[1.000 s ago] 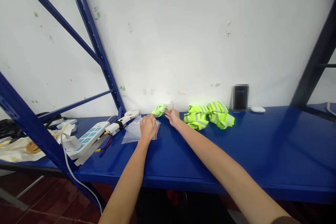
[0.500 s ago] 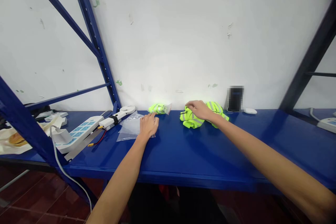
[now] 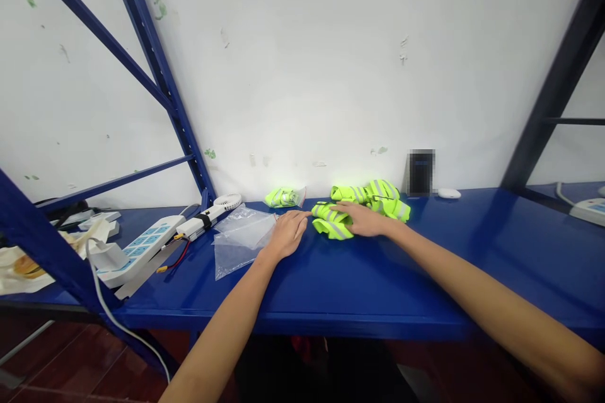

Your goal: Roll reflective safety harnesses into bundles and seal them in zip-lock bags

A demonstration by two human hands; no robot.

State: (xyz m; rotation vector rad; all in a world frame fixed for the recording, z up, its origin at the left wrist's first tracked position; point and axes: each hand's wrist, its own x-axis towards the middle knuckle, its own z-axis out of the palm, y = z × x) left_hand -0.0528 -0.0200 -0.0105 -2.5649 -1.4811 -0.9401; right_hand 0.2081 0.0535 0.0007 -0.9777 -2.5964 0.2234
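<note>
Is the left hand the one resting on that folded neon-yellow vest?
No, the right hand lies on the folded vest, while the left hand rests open on the blue shelf beside the clear plastic bags.

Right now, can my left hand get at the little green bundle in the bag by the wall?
Probably yes. The left hand lies open on the shelf just in front of the green bundle, and nothing lies between them. The right hand is off to the side on the vests.
</note>
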